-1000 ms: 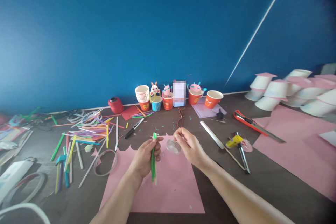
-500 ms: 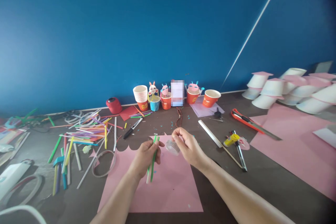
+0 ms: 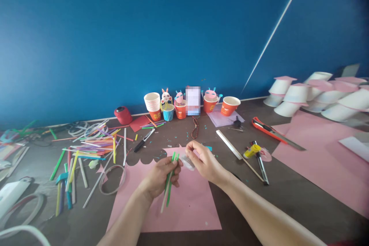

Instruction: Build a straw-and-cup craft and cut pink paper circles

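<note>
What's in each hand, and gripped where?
Left hand: green and white strips, by their upper part. Right hand: clear item, perhaps a tape roll, by its upper edge.

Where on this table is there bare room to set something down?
Two patches of table look bare: one between the right forearm, the silver cutter and the right pink sheet; another this side of the tape ring, left of the middle pink sheet. Crowded: the straws at left, the cups along the wall.
</note>
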`<state>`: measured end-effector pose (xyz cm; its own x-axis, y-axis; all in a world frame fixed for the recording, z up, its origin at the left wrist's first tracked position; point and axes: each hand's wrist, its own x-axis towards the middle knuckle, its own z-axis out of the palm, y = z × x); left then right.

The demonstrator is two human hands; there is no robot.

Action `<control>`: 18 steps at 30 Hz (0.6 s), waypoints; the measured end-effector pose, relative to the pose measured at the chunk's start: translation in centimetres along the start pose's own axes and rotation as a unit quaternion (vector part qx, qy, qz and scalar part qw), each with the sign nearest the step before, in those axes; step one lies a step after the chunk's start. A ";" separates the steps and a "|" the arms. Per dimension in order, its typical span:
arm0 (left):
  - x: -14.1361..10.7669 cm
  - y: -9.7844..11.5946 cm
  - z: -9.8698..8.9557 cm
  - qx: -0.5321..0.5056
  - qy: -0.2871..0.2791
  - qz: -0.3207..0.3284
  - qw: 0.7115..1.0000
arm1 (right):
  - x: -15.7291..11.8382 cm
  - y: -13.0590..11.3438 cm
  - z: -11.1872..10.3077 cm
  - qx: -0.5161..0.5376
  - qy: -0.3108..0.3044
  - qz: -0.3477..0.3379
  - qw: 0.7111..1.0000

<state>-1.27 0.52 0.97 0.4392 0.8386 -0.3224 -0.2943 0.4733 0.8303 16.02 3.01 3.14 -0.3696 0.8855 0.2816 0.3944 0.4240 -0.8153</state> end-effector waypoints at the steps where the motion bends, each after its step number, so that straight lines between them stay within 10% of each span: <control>1: 0.0 0.0 0.1 0.011 -0.002 -0.003 1.000 | 0.0 -0.1 0.0 -0.002 -0.004 -0.006 1.000; 18: -0.2 0.0 0.0 0.036 -0.057 -0.031 0.997 | -0.1 -0.6 -0.1 0.028 -0.044 -0.007 0.999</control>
<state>-1.34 0.34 1.04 0.5502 0.7696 -0.3241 -0.2032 0.4999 0.8419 15.86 2.72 3.64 -0.4480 0.8583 0.2501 0.3417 0.4230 -0.8393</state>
